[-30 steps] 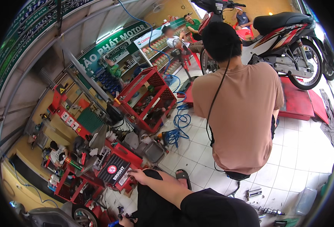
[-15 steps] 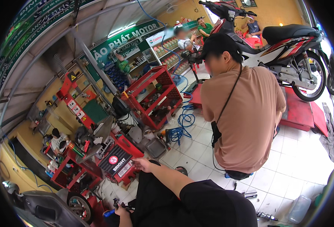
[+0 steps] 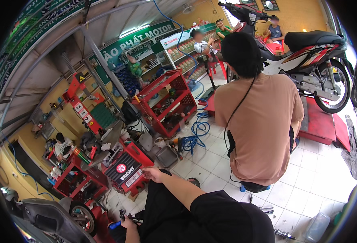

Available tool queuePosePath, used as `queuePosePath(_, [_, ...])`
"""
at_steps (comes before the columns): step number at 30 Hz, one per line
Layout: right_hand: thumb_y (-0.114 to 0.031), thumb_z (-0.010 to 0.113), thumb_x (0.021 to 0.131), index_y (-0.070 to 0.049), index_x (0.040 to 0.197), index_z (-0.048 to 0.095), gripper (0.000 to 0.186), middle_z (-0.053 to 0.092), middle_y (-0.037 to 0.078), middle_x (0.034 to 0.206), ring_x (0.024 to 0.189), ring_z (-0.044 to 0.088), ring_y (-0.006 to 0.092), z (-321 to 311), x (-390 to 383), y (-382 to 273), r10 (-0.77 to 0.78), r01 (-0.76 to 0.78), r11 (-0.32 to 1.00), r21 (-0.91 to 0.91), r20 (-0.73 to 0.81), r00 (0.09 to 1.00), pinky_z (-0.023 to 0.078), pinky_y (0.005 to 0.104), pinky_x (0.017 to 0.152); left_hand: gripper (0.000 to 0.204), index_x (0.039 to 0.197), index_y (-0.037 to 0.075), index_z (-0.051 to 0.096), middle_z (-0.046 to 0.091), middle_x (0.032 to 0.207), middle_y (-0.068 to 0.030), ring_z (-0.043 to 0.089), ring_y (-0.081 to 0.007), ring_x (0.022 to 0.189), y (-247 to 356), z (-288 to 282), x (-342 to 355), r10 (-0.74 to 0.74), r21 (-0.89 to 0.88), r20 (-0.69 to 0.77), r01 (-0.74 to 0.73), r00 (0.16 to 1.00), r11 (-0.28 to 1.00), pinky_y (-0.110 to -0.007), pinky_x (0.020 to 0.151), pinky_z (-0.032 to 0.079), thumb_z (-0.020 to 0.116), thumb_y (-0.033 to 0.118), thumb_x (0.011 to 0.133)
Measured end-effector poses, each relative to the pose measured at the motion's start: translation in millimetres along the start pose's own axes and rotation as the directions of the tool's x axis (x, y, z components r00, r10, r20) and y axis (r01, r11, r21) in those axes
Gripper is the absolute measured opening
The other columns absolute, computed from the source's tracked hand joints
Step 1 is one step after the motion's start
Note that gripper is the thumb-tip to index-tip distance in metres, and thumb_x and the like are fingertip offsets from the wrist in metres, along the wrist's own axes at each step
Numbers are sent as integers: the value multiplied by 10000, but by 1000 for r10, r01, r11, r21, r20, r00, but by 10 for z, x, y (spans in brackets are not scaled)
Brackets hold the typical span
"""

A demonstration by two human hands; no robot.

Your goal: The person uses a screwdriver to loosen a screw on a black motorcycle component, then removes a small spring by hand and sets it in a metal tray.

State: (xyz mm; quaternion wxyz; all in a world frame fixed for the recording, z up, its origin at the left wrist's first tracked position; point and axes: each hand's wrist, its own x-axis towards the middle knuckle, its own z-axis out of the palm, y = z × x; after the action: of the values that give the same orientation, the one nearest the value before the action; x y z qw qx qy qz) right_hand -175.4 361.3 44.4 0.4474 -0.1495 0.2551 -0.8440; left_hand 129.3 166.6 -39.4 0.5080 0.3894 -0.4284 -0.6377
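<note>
Looking through the head view, take the red tool cart (image 3: pixel 188 87) as your landmark. Your left hand (image 3: pixel 126 222) is well on your side of it, low down, with the fingers wrapped around a dark tool (image 3: pixel 122 212) that has a blue part; its exact kind is too small to tell. Your right hand (image 3: pixel 153 174) is between you and the cart, fingers loosely spread with nothing visible in them, just beside a red-and-black case (image 3: pixel 123 164); whether they touch it, you cannot tell from here.

If your left grip loosened, the tool could drop onto the tiled floor (image 3: pixel 204 165). The blue hose (image 3: pixel 198 135), coiled just right of the cart, could catch a foot. Your long reach toward the case could upset your balance if you leaned further. Well to the right of the cart and nearer you, loose metal parts (image 3: pixel 268 210) could roll or be lost if kicked. The co-worker (image 3: pixel 259 133), to the cart's right with a dark cord hanging down the back, could be bumped if you swung your arm that way.

As for containers, the cart's compartments hold a jumble of parts and tools, with a green item among them. Just in front of the cart is a grey basin (image 3: pixel 168 157), contents unclear. Behind the cart, a display shelf (image 3: pixel 184 54) bears rows of small containers. Far to its right and nearer you lies a translucent tub (image 3: pixel 316 227); you cannot make out anything inside.
</note>
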Motion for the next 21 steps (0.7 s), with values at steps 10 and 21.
queuePosePath(10, [-194,637,872,-85,983,619,157,638,34,900,797,610,153,-10,-23,-36,-10,10,1000,2,4,1000,501,287,725,166,1093,-9,541,582,930,-113,610,-214,721,75,45,-102,-24,2,5,24,1000,1000,-315,649,554,524,26,931])
queuePosePath(21, [-188,640,872,-83,975,616,149,640,35,874,783,614,152,49,-67,-52,-15,15,1000,3,15,1000,501,280,712,173,1097,4,545,582,942,-111,616,-217,734,99,27,-69,-37,-26,-22,37,999,999,-330,656,562,530,25,927])
